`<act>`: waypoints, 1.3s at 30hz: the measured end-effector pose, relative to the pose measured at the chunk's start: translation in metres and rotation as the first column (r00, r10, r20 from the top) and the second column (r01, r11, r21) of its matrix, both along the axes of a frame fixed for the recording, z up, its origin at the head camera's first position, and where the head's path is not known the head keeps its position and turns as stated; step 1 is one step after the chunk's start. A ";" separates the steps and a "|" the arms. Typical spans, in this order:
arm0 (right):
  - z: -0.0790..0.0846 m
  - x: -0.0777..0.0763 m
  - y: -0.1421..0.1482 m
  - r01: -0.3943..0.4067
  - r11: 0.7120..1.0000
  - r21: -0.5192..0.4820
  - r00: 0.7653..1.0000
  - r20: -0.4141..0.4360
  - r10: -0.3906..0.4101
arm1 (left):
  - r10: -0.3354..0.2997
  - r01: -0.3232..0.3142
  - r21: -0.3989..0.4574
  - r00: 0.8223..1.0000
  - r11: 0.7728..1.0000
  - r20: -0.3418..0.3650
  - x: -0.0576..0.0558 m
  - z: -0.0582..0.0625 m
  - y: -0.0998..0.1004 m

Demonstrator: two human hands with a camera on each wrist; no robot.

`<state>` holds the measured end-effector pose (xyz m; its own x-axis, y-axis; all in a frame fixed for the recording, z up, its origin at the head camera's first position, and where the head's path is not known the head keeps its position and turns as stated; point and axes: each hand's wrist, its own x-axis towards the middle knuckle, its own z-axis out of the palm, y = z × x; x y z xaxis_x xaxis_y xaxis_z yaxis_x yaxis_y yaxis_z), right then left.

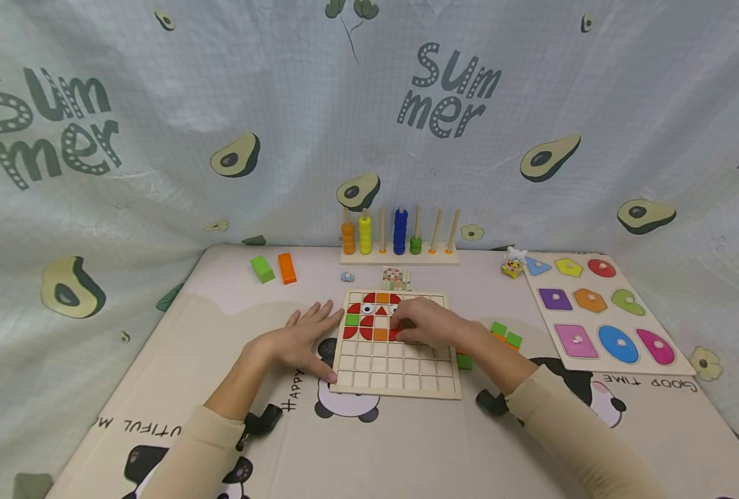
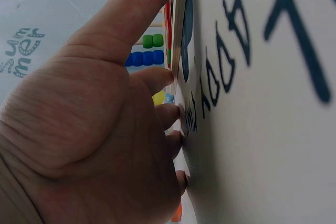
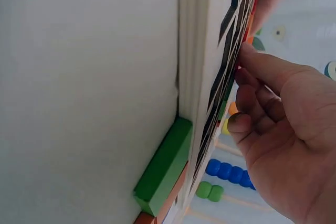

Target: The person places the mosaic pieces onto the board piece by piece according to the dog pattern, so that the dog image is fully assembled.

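Observation:
A wooden grid board [image 1: 387, 380] lies on the table, with red, orange, green and eye-patterned tiles in its upper left squares. My left hand [image 1: 302, 337] is spread beside the board's left side, thumb and forefinger at its edge. Over the tiled part, the curled right hand [image 1: 428, 322] has thumb and forefinger together on a red curved tile [image 1: 394, 334]; they partly cover it. In the right wrist view, the fingertips of the right hand [image 3: 286, 98] meet at the board's surface. A small pattern card [image 1: 397, 278] lies just behind the board.
At the back stands a peg rack [image 1: 401, 259] with coloured beads. A shape puzzle board [image 1: 547, 326] lies to the right. Green blocks [image 1: 262, 269] and an orange block [image 1: 287, 268] sit at back left; more blocks [image 1: 507, 335] lie near the right forearm. A small figurine [image 1: 513, 263] stands behind.

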<state>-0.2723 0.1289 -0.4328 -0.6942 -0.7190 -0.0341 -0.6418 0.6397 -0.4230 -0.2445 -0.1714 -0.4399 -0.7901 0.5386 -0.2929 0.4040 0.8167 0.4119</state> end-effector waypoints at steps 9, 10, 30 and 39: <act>0.005 0.006 -0.001 -0.041 0.999 0.007 0.996 -0.073 0.042 | 0.005 -0.005 -0.001 1.000 1.000 0.004 0.001 0.001 0.000; 0.005 0.006 0.000 -0.039 0.999 0.002 0.997 -0.070 0.039 | 0.006 -0.006 -0.001 1.000 1.000 0.005 0.002 0.001 0.001; 0.029 0.006 0.137 0.355 0.934 -0.042 0.914 0.225 -0.337 | 0.016 -0.016 -0.012 1.000 1.000 0.007 0.002 0.002 0.002; 0.015 0.005 0.143 0.309 0.951 0.022 0.906 0.297 -0.301 | 0.017 -0.017 -0.006 1.000 1.000 0.011 0.002 0.002 0.002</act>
